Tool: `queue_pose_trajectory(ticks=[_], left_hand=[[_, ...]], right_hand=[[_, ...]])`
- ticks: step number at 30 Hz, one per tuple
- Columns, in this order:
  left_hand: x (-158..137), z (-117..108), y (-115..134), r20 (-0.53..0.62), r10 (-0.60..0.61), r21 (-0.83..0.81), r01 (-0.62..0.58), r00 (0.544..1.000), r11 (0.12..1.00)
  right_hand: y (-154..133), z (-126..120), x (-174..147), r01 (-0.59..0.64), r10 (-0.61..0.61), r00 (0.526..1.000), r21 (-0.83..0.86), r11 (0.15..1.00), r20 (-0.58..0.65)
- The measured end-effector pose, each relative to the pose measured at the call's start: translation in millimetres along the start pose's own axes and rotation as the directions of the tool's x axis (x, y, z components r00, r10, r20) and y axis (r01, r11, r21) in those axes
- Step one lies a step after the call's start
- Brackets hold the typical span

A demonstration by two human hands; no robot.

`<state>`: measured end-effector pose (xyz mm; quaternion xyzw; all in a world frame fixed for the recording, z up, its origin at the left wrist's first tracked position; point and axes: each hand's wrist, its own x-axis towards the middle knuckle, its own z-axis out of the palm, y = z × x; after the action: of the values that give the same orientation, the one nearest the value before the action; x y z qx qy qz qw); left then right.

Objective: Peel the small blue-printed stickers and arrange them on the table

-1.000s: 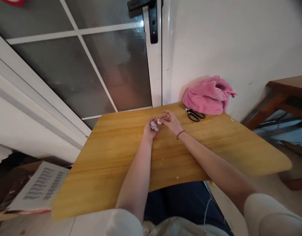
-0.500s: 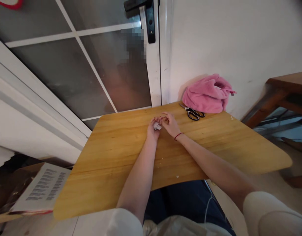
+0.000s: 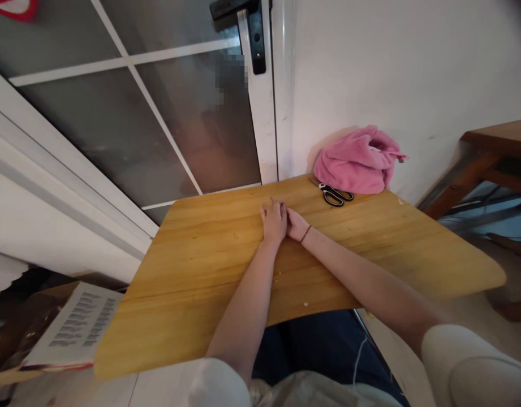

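My left hand point(image 3: 275, 223) is turned back-side up over the wooden table point(image 3: 201, 260), its fingers curled and pressed against my right hand. Curving in from the right side, my right hand point(image 3: 296, 225) meets the left one, and its fingertips are hidden behind it. Whatever lies between the two hands is covered from view. A pair of black-handled scissors point(image 3: 334, 196) rests on the table beyond my right hand, beside a pink plush bag point(image 3: 357, 161).
Small white scraps point(image 3: 305, 304) lie near the table's front edge. A door with dark glass panes point(image 3: 192, 113) stands close behind the table. To the lower left is a cardboard box point(image 3: 69, 328), and a brown wooden table point(image 3: 498, 141) is at the right.
My left hand has rolled over from palm up to back up. The small white paper-like piece that showed in it is now hidden. My right hand has lowered and closed in against it.
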<state>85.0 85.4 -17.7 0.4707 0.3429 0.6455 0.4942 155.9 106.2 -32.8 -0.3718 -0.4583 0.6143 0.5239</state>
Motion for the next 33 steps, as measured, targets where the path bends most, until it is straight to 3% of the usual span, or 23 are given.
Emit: queue_pose_trajectory(ticks=[4,10,16,19,24,33], left_hand=[[1.8,-5.8,2.5,0.014,0.063,0.137,-0.065,0.998,0.988],[16.6,-14.2,1.3,0.003,-0.082,0.136,0.081,0.997,0.987],[24.1,-19.6,-10.6,-0.014,-0.091,0.298,0.091,0.996,0.95],[23.5,-25.0,-14.1,0.01,-0.065,0.408,0.055,0.998,0.911],[21.4,-28.5,-16.5,0.139,-0.031,0.573,-0.055,0.99,0.818],[23.9,-22.5,-25.6,0.283,0.0,0.692,-0.204,0.959,0.692]], right_hand=[[-1.0,-14.1,7.5,0.031,-0.031,0.998,0.005,1.0,-0.046],[-7.3,-27.2,10.4,0.118,-0.118,0.99,-0.005,0.993,-0.076],[-7.2,-23.8,9.3,0.203,-0.206,0.978,-0.097,0.974,-0.021],[-3.7,-21.1,11.5,0.226,-0.231,0.973,-0.162,0.961,-0.009],[3.1,-24.9,17.7,0.248,-0.28,0.955,-0.249,0.936,-0.1],[13.0,-13.9,24.0,0.222,-0.359,0.898,-0.441,0.869,-0.256]])
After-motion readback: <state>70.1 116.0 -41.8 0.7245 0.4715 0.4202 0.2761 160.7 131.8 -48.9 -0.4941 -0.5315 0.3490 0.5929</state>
